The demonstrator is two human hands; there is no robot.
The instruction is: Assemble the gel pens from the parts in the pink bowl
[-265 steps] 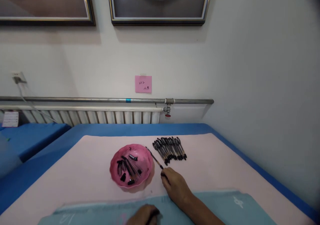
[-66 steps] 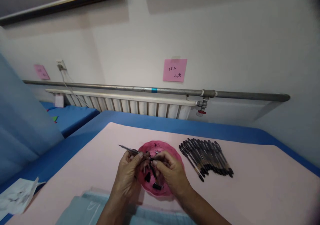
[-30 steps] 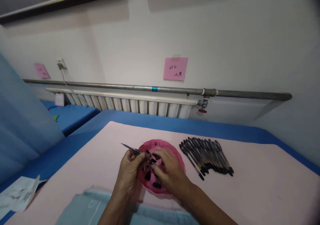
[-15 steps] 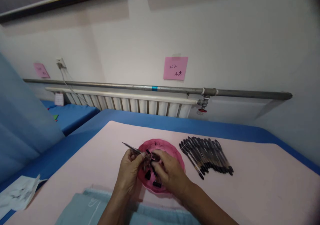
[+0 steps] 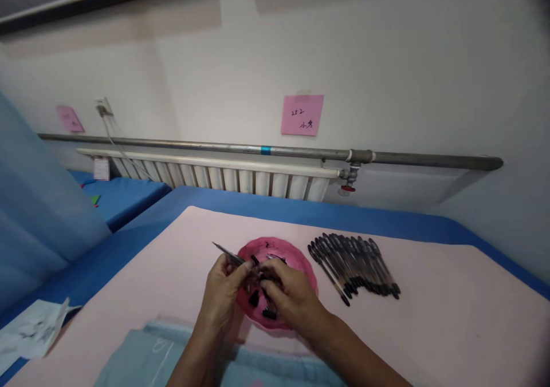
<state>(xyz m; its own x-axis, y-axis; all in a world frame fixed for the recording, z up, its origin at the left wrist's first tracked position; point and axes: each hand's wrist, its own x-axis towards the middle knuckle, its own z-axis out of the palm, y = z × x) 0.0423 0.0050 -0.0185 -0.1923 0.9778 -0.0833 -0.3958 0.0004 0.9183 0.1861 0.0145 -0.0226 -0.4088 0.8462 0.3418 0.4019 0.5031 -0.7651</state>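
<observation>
My left hand point(image 5: 223, 289) is closed on a slim dark pen point(image 5: 230, 254), whose bare pointed tip sticks out up and to the left. Fingers of my right hand point(image 5: 290, 292) are pinched at the other end of it, beside the left fingertips; what exactly they grip is hidden. Both hands are over a pink scalloped bowl point(image 5: 296, 255). Inside the bowl lie several black pen caps point(image 5: 269, 314) and other small dark parts, partly covered by my hands. Right of the bowl, several capped black pens point(image 5: 356, 267) lie side by side in a fanned row.
A pink sheet point(image 5: 455, 295) covers the blue table point(image 5: 387, 215). Light blue cloth point(image 5: 133, 352) lies at the near edge, and papers point(image 5: 34, 330) are at the left. Behind the table run a radiator point(image 5: 240, 181) and a pipe with a red valve point(image 5: 348, 188).
My right fingers have shifted slightly against the pen end, showing more of the bowl's contents behind them. The pen tip has moved a little to the right. The row of pens looks unchanged.
</observation>
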